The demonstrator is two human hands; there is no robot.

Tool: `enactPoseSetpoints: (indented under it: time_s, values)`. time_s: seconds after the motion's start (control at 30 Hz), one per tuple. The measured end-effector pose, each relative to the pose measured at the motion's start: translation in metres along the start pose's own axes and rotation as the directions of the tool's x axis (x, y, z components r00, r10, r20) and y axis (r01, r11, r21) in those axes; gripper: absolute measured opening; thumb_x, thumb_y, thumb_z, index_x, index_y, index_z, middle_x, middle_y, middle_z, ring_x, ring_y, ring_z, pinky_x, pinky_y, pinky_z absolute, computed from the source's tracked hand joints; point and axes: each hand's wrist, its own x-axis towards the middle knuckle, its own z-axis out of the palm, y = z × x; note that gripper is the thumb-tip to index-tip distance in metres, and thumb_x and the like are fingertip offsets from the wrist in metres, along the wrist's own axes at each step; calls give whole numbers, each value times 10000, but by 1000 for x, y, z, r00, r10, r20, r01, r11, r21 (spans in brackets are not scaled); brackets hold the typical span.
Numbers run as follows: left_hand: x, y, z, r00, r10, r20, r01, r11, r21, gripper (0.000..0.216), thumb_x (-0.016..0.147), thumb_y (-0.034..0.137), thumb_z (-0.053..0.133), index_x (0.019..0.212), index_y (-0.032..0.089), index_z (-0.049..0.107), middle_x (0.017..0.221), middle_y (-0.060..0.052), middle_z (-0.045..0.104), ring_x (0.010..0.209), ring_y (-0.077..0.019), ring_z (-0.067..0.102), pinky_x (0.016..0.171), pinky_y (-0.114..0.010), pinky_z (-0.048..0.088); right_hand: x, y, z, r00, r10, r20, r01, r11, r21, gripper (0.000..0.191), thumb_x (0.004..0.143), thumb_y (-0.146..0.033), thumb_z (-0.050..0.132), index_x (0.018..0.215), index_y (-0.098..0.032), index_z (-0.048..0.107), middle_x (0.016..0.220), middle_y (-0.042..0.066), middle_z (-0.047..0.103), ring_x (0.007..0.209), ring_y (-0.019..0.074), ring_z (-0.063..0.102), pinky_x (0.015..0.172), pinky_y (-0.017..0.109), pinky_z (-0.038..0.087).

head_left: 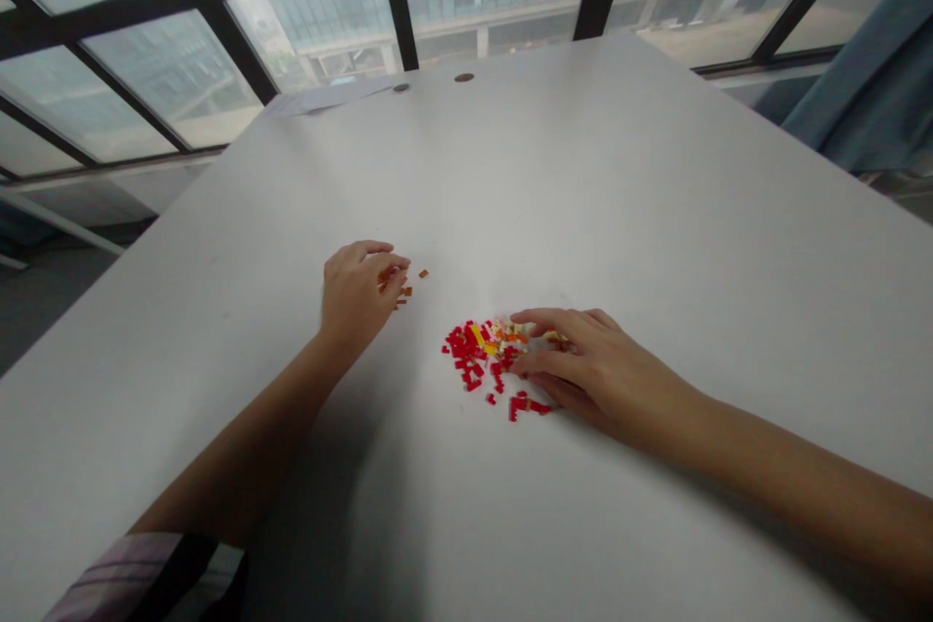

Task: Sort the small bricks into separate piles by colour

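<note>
Tiny red, orange and yellow plastic bricks (467, 350), scattered

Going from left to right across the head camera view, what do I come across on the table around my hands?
Left hand, then small orange bricks, then red plastic bricks, then right hand.

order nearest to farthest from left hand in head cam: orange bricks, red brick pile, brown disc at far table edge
From the left hand:
1. Orange bricks, just right of it
2. Red brick pile, farther right
3. Brown disc, far table edge
</note>
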Motion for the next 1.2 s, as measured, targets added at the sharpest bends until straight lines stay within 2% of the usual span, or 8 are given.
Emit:
enactPoseSetpoints:
  time_s: [0.13,0.3,0.5,0.73,1.03,1.2]
  values:
    - [-1,9,-3,999,34,-7,-34,999,-29,111,836,203,637,863,226,742,1079,-64,701,1050,-258,626,995,-464,439,0,1,1,999,41,19,-41,999,2,198,915,-177,549,953,-248,730,1286,140,617,1042,268,649,856,474,482]
    - [-8,33,-12,987,161,20,-158,982,-102,88,854,208,638,851,229,724,1080,-63,701,1032,-231,632,986,-433,447,2,-2,-1,998,52,20,-53,999,9,187,943,-200,526,913,-222,709,1267,150,624,1065,266,644,871,477,472]
    - [-17,55,-20,964,265,31,-260,960,-108,75,858,189,642,851,223,709,1080,-60,694,1043,-240,627,1019,-471,420,3,-7,-3,999,46,-6,-47,999,-13,120,918,-212,581,919,-207,700,1267,171,616,1062,263,640,866,467,478]
    - [-28,69,-22,930,358,84,-328,911,-249,65,836,162,680,848,221,704,1078,-53,685,1037,-226,623,1002,-452,435,3,-8,1,998,32,-47,-34,998,-44,132,909,-192,580,870,-200,706,1266,186,603,1037,268,645,853,471,486]
    - [-31,73,-23,914,396,88,-359,891,-278,42,846,172,678,857,204,703,1079,-67,683,1019,-232,623,1010,-478,436,3,-10,6,997,27,-70,-31,998,-53,102,905,-196,597,877,-189,695,1262,192,600,1031,273,646,840,473,502]
    - [-34,79,-26,892,442,99,-385,855,-348,54,822,192,720,871,212,710,1093,-66,677,1051,-241,611,974,-452,448,3,-9,4,984,45,-174,-55,997,-50,93,927,-191,564,926,-185,657,1274,188,577,1000,242,649,821,455,524]
